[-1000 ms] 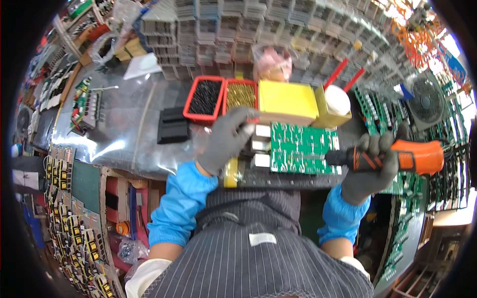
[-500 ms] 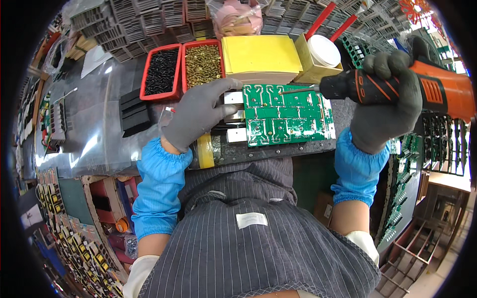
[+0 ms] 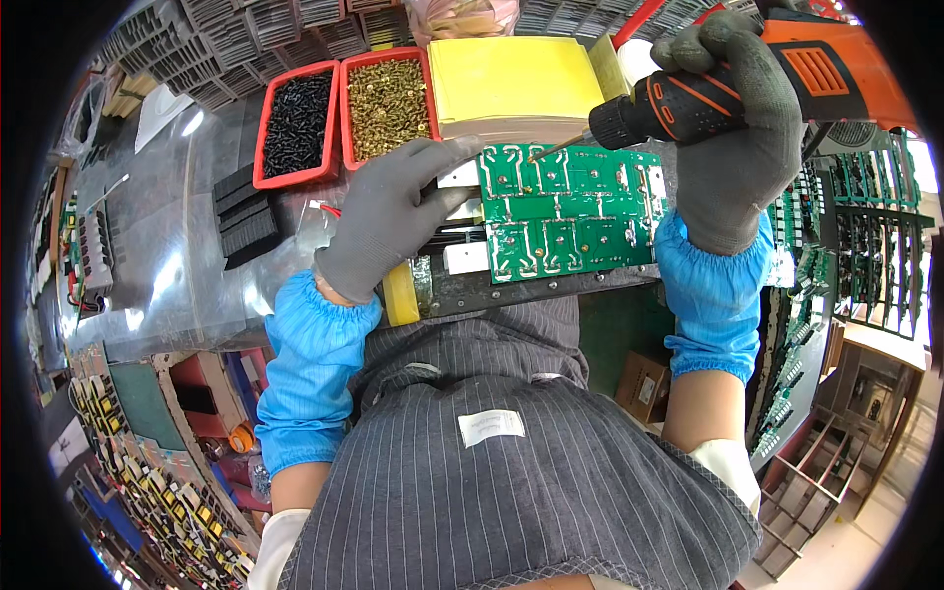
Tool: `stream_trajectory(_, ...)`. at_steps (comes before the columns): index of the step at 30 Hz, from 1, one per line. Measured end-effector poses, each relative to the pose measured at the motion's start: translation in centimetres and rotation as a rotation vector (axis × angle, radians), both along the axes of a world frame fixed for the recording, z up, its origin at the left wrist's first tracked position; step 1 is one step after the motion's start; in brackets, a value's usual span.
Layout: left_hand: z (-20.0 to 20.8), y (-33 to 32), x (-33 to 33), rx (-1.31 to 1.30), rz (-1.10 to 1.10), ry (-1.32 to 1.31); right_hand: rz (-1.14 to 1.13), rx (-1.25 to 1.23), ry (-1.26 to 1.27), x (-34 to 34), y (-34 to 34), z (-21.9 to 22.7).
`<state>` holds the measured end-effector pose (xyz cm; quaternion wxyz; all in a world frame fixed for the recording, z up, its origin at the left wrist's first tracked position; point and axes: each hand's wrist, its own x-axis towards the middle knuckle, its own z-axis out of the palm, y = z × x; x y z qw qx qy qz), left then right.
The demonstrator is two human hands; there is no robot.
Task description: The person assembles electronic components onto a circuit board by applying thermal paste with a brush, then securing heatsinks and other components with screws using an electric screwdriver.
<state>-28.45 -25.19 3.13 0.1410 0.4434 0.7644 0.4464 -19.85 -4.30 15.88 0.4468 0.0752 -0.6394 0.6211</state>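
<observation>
A green circuit board (image 3: 575, 208) lies solder side up on the bench in front of me, with pale metal blocks (image 3: 466, 259) showing at its left edge. My left hand (image 3: 388, 221), in a grey glove, reaches to that edge. Its index finger is stretched to the upper left corner and its thumb lies apart, lower down. In my gloved right hand (image 3: 742, 147) is an orange and black cordless screwdriver (image 3: 678, 103). The long bit slants down to the left, its tip at the board's upper left part. Whether it sits in a screw is too small to tell.
Red bins of black screws (image 3: 298, 123) and brass-coloured screws (image 3: 388, 108) stand behind my left hand. A stack topped with yellow sheets (image 3: 516, 79) is behind the board. Black foam strips (image 3: 246, 216) lie to the left. Racked green boards (image 3: 875, 236) stand at the right.
The screwdriver's bit has shifted left along the board's upper part, and the tool is tilted more steeply. My left hand stays by the board's left edge. The whole view has shifted slightly.
</observation>
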Motion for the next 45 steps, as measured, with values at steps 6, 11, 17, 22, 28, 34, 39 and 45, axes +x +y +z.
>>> stream_trajectory(6, -0.4, 0.1, 0.1, 0.064, 0.026, -0.023, 0.155, -0.062, -0.084, 0.8, 2.9, -1.8)
stream_trajectory(11, -1.0, 0.4, 0.4, 0.161, 0.027, -0.005, 0.061, -0.069, -0.126, 0.8, 2.5, -1.8)
stream_trajectory(17, -1.1, 0.4, 0.4, 0.139, 0.037, -0.033, 0.076, -0.028, -0.119, 0.7, 2.5, -1.9)
stream_trajectory(22, -0.4, 0.6, 0.4, 0.098, -0.001, -0.002, 0.068, 0.011, -0.090, 0.6, 1.9, -1.1)
stream_trajectory(28, -0.5, 0.5, 0.3, 0.104, 0.001, 0.022, -0.103, -0.033, -0.024, -0.2, -2.3, 1.8)
stream_trajectory(34, 0.0, 0.8, 0.5, 0.029, 0.033, -0.012, -0.143, 0.050, -0.054, 0.0, -1.9, 1.2)
stream_trajectory(39, 0.1, 0.7, 0.4, -0.020, 0.030, -0.040, -0.063, -0.004, -0.011, -0.4, -2.4, 0.9)
stream_trajectory(45, -0.4, 0.8, 0.4, 0.020, 0.035, -0.070, -0.029, -0.006, -0.130, -0.3, -2.6, 1.6)
